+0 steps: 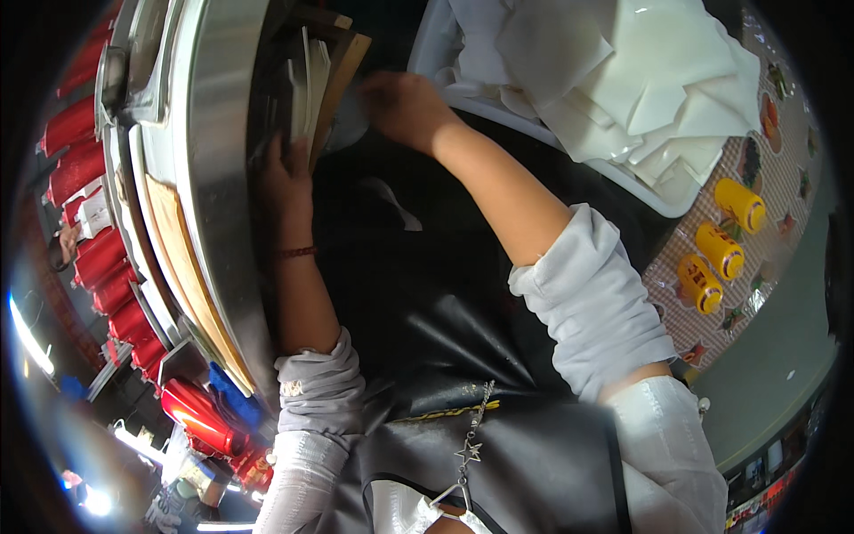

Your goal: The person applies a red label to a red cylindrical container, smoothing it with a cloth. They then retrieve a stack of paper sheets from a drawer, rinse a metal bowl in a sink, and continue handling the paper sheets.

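Observation:
My left hand (288, 175) is in shadow beside the steel counter edge, at the near end of several thin pale upright sheets or strips (312, 87); whether its fingers grip them is unclear. A wooden board (343, 87) stands tilted along their right side. My right hand (400, 107), blurred, hangs just right of that board, fingers bent; what lies in it cannot be made out. A blurred translucent piece (348, 123) shows below its fingertips. Farther right, a white plastic tub (610, 175) holds a heap of pale, thin, floppy sheets (647, 73).
The curved stainless steel counter edge (227, 133) runs along the left. Several yellow bottles (719, 250) lie on a checked, patterned cloth (760, 267) at right. Red cylindrical objects (73, 170) line the far left. A small pale strip (393, 200) lies on the dark area below my hands.

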`<state>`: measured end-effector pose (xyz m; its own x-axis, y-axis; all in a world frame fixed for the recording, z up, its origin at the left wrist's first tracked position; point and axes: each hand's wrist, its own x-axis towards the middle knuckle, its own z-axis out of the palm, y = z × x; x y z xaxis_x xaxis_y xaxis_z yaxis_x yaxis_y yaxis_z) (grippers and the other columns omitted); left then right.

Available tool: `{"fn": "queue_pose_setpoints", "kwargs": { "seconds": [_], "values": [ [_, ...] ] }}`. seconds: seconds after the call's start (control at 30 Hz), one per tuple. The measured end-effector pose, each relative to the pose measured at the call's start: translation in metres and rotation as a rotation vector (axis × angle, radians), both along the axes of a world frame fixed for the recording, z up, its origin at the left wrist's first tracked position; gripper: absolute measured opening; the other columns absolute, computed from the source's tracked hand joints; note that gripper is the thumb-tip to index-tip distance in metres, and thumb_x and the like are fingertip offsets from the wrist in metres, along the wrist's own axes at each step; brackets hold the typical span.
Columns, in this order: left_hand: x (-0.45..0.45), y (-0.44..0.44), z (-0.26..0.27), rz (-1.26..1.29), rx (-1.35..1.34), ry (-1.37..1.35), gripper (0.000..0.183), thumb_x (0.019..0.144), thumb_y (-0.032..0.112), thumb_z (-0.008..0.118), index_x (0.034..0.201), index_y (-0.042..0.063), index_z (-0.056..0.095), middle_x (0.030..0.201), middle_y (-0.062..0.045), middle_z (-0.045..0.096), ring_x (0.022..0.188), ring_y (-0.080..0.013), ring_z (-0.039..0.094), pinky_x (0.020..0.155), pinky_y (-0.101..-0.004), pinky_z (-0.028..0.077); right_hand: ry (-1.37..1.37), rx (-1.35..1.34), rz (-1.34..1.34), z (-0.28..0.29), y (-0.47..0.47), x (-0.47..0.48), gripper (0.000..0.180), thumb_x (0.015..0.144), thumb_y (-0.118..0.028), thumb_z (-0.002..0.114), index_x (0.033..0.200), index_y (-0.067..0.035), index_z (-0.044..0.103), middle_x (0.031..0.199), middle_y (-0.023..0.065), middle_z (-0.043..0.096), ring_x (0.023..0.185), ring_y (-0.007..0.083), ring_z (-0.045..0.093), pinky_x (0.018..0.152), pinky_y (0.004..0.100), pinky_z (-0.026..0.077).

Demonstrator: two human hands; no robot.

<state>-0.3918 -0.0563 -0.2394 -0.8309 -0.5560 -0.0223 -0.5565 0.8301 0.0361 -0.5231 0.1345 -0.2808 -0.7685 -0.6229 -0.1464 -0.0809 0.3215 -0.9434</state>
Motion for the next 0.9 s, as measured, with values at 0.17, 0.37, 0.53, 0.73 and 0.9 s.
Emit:
{"fn": "queue_pose_setpoints", "kwargs": {
  "seconds": [0.17,0.37,0.53,0.73,0.9],
  "values": [
    [-0.014,0.016,0.023,0.473,0.632,0.666,0.031,0.106,0.034,0.051,0.089,0.009,0.054,0.063,0.006,0.037,0.058,-0.0072,0.037,0.059,-0.0269,0.041,-0.030,-0.169,0.143,-0.016,-0.027,-0.007,0.033,0.092,-0.020,0.062,0.120,-0.003,0.066,0.099,0.0203,0.072,0.080,0.0278,0.072,0.075,0.0350,0.058],
    [-0.005,0.013,0.028,0.572,0.627,0.560,0.051,0.105,0.046,0.047,0.124,0.000,0.056,0.102,-0.009,0.060,0.093,-0.0205,0.061,0.077,-0.0329,0.054,-0.368,-0.362,0.225,0.006,-0.053,0.005,0.047,0.091,-0.017,0.061,0.134,0.002,0.057,0.098,0.0228,0.071,0.081,0.0265,0.071,0.078,0.0353,0.057],
    [0.006,0.009,0.017,0.286,0.489,0.370,0.053,0.104,0.043,0.048,0.126,-0.003,0.057,0.109,-0.019,0.068,0.098,-0.0280,0.066,0.085,-0.0375,0.052,-0.115,-0.482,0.262,0.011,-0.074,0.032,0.046,0.093,-0.018,0.057,0.136,0.000,0.056,0.106,0.0239,0.070,0.090,0.0326,0.071,0.084,0.0369,0.056],
    [0.011,-0.008,0.011,0.292,0.223,0.457,0.053,0.103,0.041,0.050,0.127,-0.006,0.058,0.113,-0.025,0.068,0.101,-0.0323,0.068,0.089,-0.0399,0.050,-0.483,-0.244,0.362,0.022,-0.059,0.019,0.050,0.091,-0.015,0.058,0.137,0.004,0.053,0.100,0.0192,0.072,0.087,0.0268,0.071,0.077,0.0347,0.056],
    [0.017,-0.006,0.014,0.331,0.198,0.391,0.052,0.103,0.041,0.049,0.125,-0.005,0.059,0.110,-0.024,0.069,0.096,-0.0340,0.068,0.086,-0.0412,0.051,-0.641,-0.239,0.280,0.021,-0.059,0.034,0.057,0.088,-0.014,0.061,0.139,0.008,0.048,0.089,0.0158,0.071,0.077,0.0215,0.070,0.070,0.0317,0.055]
  ]
}}
